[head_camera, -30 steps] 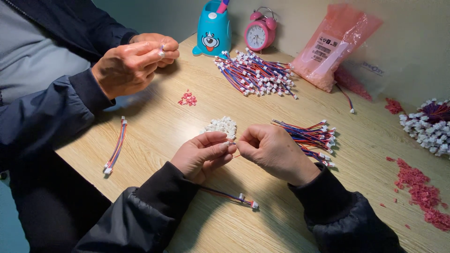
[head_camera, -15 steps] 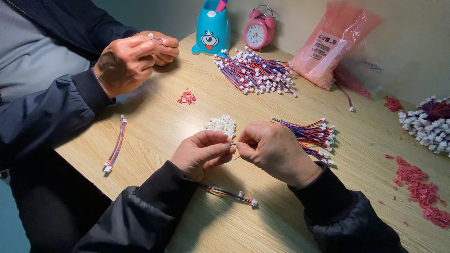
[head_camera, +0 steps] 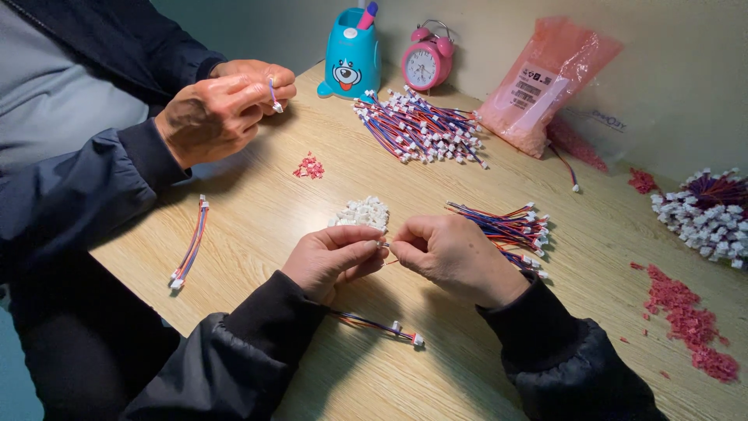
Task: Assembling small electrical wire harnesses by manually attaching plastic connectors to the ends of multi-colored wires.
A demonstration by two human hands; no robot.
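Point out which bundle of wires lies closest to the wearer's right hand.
The small wire bundle just beyond the right hand, almost touching it. The big pile by the clock and the bundle at the table's right edge lie farther off.

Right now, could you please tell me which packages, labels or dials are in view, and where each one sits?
Pink plastic bag: far side of the table, leaning on the wall, translucent, filled with small pink pieces.
White label: rectangular, stuck on the bag's front.
Pink alarm clock: left of the bag, round white dial, twin bells.
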